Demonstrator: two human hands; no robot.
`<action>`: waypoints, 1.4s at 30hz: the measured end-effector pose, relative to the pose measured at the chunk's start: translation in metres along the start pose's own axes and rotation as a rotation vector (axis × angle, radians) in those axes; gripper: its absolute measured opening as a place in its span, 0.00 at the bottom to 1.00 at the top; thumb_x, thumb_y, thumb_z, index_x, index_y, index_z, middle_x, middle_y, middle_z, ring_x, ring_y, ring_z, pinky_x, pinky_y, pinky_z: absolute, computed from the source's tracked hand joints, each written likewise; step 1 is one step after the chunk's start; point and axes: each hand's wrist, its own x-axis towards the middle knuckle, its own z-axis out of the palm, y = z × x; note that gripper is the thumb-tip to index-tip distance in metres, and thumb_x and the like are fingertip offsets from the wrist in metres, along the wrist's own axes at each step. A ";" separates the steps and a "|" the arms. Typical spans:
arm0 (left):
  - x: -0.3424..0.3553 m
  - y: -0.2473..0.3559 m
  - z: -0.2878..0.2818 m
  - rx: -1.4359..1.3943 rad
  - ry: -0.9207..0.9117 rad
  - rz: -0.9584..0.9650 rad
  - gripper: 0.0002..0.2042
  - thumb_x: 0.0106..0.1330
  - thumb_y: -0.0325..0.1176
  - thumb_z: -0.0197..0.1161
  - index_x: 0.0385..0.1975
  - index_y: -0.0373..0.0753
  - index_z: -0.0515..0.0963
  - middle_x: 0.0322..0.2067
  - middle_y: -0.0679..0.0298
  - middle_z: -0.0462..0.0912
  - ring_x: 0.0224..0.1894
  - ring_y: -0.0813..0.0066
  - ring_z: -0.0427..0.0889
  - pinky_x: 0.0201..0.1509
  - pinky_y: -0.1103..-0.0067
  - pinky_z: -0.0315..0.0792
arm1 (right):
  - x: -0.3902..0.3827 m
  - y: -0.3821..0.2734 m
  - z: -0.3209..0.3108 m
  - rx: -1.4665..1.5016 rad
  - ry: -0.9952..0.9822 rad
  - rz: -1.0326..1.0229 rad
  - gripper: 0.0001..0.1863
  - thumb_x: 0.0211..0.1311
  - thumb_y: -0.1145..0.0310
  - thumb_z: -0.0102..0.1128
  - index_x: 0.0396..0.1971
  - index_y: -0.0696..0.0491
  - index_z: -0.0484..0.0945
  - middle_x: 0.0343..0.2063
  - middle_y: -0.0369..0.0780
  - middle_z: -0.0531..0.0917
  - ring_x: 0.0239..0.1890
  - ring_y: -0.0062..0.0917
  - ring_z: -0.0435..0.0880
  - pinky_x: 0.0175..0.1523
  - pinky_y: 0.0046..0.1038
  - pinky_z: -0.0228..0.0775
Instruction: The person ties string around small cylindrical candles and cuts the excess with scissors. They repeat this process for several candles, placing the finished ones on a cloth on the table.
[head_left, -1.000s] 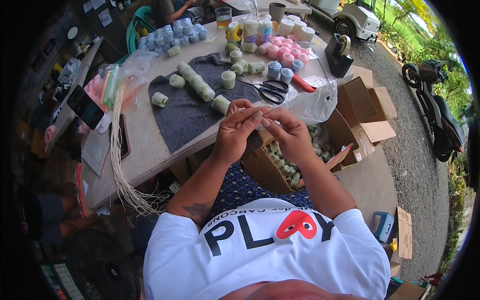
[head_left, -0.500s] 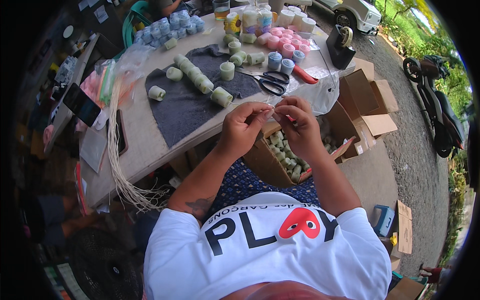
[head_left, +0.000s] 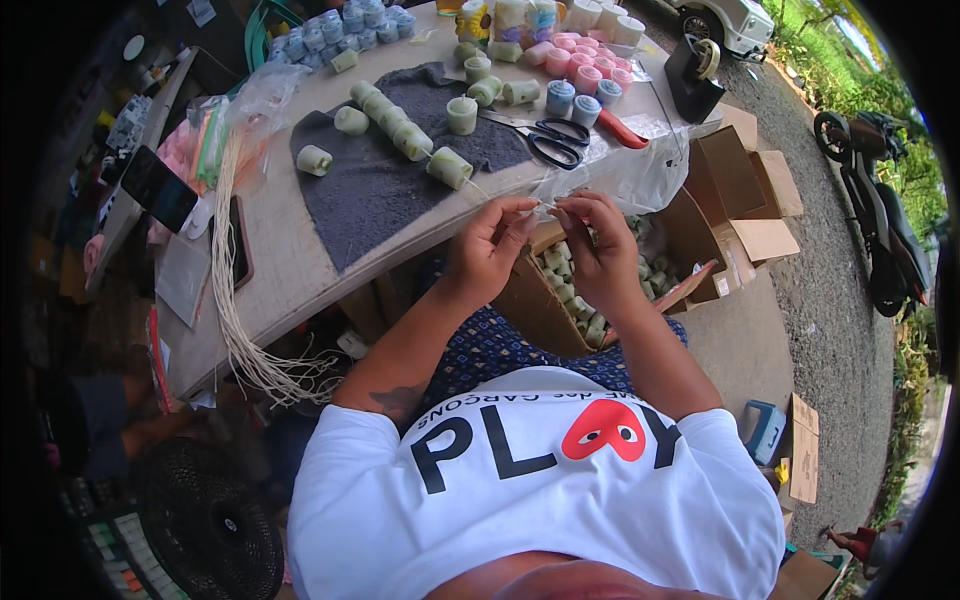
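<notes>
Above the table's front edge, my left hand (head_left: 487, 248) and my right hand (head_left: 601, 247) meet at the fingertips, both pinching a thin white wick (head_left: 477, 188). From my fingers the wick runs left into the end of a marbled green candle (head_left: 450, 168). That candle lies in line with a row of similar green candles (head_left: 393, 122) on a dark grey cloth (head_left: 350, 215). Several loose green candles (head_left: 462, 115) sit around the row. Just beyond my hands lie black-handled scissors (head_left: 556, 145).
A bundle of long wicks (head_left: 228, 260) hangs over the table's left edge, near a phone (head_left: 160, 190). Pink candles (head_left: 585, 62) and blue candles (head_left: 335, 35) stand farther back. Under my right hand, a cardboard box (head_left: 530, 300) holds many green candles. A tape dispenser (head_left: 695, 80) stands at right.
My fingertips have drawn slightly apart, with the white wick now showing between them. The nearest green candle sits a little farther from my left hand. The view has shifted slightly.
</notes>
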 end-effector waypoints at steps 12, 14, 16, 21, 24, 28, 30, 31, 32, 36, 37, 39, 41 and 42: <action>0.034 0.010 -0.034 0.217 -0.154 0.273 0.02 0.65 0.26 0.57 0.34 0.36 0.72 0.29 0.67 0.75 0.32 0.80 0.74 0.36 0.81 0.70 | 0.012 -0.004 0.000 0.211 -0.353 0.266 0.05 0.61 0.75 0.56 0.35 0.57 0.77 0.30 0.37 0.79 0.35 0.21 0.77 0.43 0.24 0.69; 0.032 -0.003 -0.032 -0.048 -0.177 0.123 0.03 0.68 0.28 0.54 0.37 0.37 0.71 0.30 0.68 0.75 0.33 0.82 0.74 0.38 0.82 0.70 | 0.018 0.004 0.001 0.384 -0.434 0.313 0.06 0.62 0.74 0.56 0.37 0.57 0.77 0.30 0.36 0.78 0.36 0.18 0.76 0.44 0.22 0.68; 0.030 -0.013 -0.026 -0.398 -0.204 -0.003 0.04 0.70 0.30 0.51 0.40 0.38 0.69 0.31 0.69 0.74 0.34 0.84 0.73 0.41 0.83 0.69 | 0.024 0.006 0.002 0.518 -0.473 0.342 0.06 0.62 0.73 0.56 0.38 0.57 0.76 0.30 0.35 0.78 0.37 0.16 0.75 0.45 0.22 0.68; 0.026 0.004 -0.012 -0.649 -0.081 -0.217 0.06 0.71 0.31 0.49 0.42 0.37 0.69 0.31 0.68 0.73 0.35 0.84 0.71 0.44 0.83 0.66 | 0.028 0.006 0.008 0.326 -0.420 0.215 0.06 0.62 0.74 0.55 0.38 0.57 0.75 0.31 0.37 0.78 0.38 0.18 0.76 0.46 0.23 0.68; 0.023 -0.006 -0.014 -0.632 -0.082 -0.188 0.07 0.71 0.32 0.49 0.41 0.36 0.69 0.30 0.69 0.72 0.35 0.84 0.70 0.45 0.83 0.66 | 0.025 0.003 0.012 0.070 -0.312 0.013 0.06 0.62 0.74 0.56 0.37 0.58 0.75 0.30 0.38 0.79 0.37 0.21 0.78 0.44 0.24 0.69; 0.022 -0.010 -0.013 -0.637 -0.039 -0.123 0.06 0.71 0.32 0.50 0.39 0.36 0.70 0.29 0.68 0.72 0.33 0.83 0.69 0.45 0.83 0.65 | 0.021 0.000 0.016 0.102 -0.294 0.150 0.07 0.61 0.74 0.56 0.38 0.58 0.75 0.30 0.41 0.79 0.35 0.25 0.80 0.42 0.25 0.70; 0.023 -0.003 -0.011 -0.629 -0.037 -0.119 0.06 0.70 0.32 0.51 0.38 0.37 0.69 0.29 0.68 0.71 0.33 0.83 0.70 0.44 0.82 0.66 | 0.019 0.000 0.018 0.246 -0.288 0.287 0.06 0.61 0.75 0.55 0.37 0.59 0.75 0.29 0.42 0.79 0.34 0.26 0.80 0.41 0.26 0.71; 0.023 -0.001 -0.010 -0.625 -0.037 -0.116 0.06 0.70 0.32 0.52 0.37 0.37 0.69 0.29 0.68 0.71 0.33 0.83 0.70 0.43 0.82 0.66 | 0.018 0.002 0.019 0.270 -0.283 0.277 0.07 0.61 0.75 0.55 0.38 0.59 0.75 0.29 0.42 0.79 0.34 0.27 0.80 0.41 0.26 0.71; 0.023 0.000 -0.009 -0.628 -0.025 -0.125 0.05 0.70 0.32 0.52 0.36 0.37 0.69 0.29 0.68 0.71 0.33 0.82 0.70 0.42 0.82 0.66 | 0.017 0.004 0.020 0.294 -0.280 0.266 0.07 0.61 0.75 0.55 0.38 0.60 0.75 0.30 0.43 0.79 0.35 0.27 0.80 0.42 0.26 0.71; 0.023 0.005 -0.004 -0.599 0.026 -0.122 0.04 0.69 0.31 0.53 0.34 0.39 0.68 0.28 0.69 0.71 0.32 0.83 0.71 0.40 0.84 0.67 | 0.017 0.006 0.017 0.256 -0.282 0.171 0.07 0.60 0.76 0.55 0.38 0.60 0.74 0.29 0.43 0.79 0.35 0.30 0.80 0.41 0.27 0.71; 0.023 0.007 -0.002 -0.582 0.038 -0.112 0.04 0.69 0.31 0.54 0.34 0.39 0.68 0.28 0.69 0.71 0.31 0.83 0.71 0.39 0.84 0.67 | 0.018 0.004 0.015 0.186 -0.269 0.114 0.07 0.60 0.76 0.55 0.38 0.60 0.74 0.29 0.43 0.79 0.35 0.31 0.80 0.40 0.28 0.71; 0.021 0.006 0.002 -0.481 0.087 -0.064 0.05 0.69 0.32 0.54 0.33 0.39 0.68 0.28 0.70 0.71 0.32 0.85 0.70 0.39 0.86 0.67 | 0.020 -0.003 0.013 0.050 -0.242 -0.001 0.07 0.59 0.77 0.56 0.37 0.60 0.74 0.29 0.44 0.78 0.34 0.34 0.79 0.40 0.29 0.71; 0.020 0.000 0.003 -0.342 0.133 -0.025 0.06 0.68 0.32 0.56 0.33 0.39 0.67 0.28 0.70 0.71 0.32 0.85 0.71 0.38 0.87 0.67 | 0.019 -0.005 0.016 -0.100 -0.168 -0.122 0.07 0.58 0.77 0.56 0.37 0.59 0.74 0.29 0.44 0.78 0.35 0.36 0.79 0.39 0.30 0.70; 0.020 -0.007 0.002 -0.254 0.156 -0.010 0.07 0.68 0.32 0.56 0.33 0.38 0.67 0.28 0.70 0.71 0.31 0.86 0.73 0.38 0.87 0.69 | 0.019 -0.006 0.018 -0.175 -0.130 -0.182 0.07 0.57 0.78 0.56 0.36 0.59 0.74 0.29 0.45 0.78 0.35 0.37 0.79 0.39 0.31 0.70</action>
